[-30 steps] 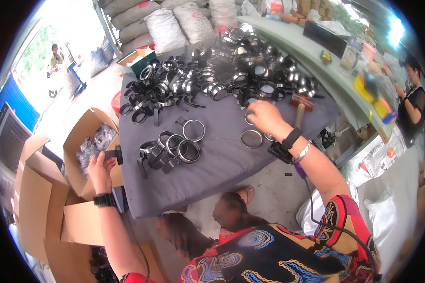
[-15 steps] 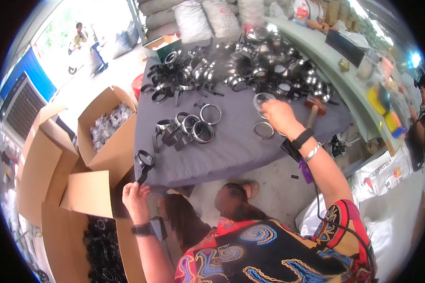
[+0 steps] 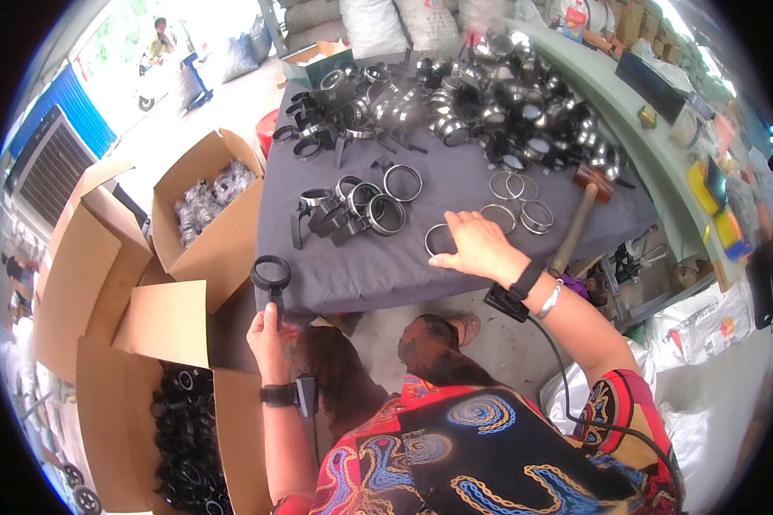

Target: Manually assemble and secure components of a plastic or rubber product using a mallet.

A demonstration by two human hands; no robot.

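At the table's left front corner, my left hand (image 3: 270, 342) grips the short handle of a black ring with a handle (image 3: 270, 273), its ring end up. My right hand (image 3: 481, 247) is over the middle of the grey-covered table, thumb and fingers closed on the edge of a thin metal ring (image 3: 429, 244); the hand hides part of it. Just beyond that hand lie several loose metal rings (image 3: 537, 217). Farther left is a small group of black handled rings (image 3: 352, 206), some with shiny metal rims.
A big heap of handled rings (image 3: 507, 112) covers the table's far side. A mallet (image 3: 575, 227) lies at the right. Left of the table stand a cardboard box (image 3: 223, 275) of wrapped pieces and another box (image 3: 112, 438) of black parts. A person (image 3: 161, 47) is outside.
My right hand has moved nearer and to the left, uncovering loose metal rings and taking hold of one. My left hand has turned the black ring more upright.
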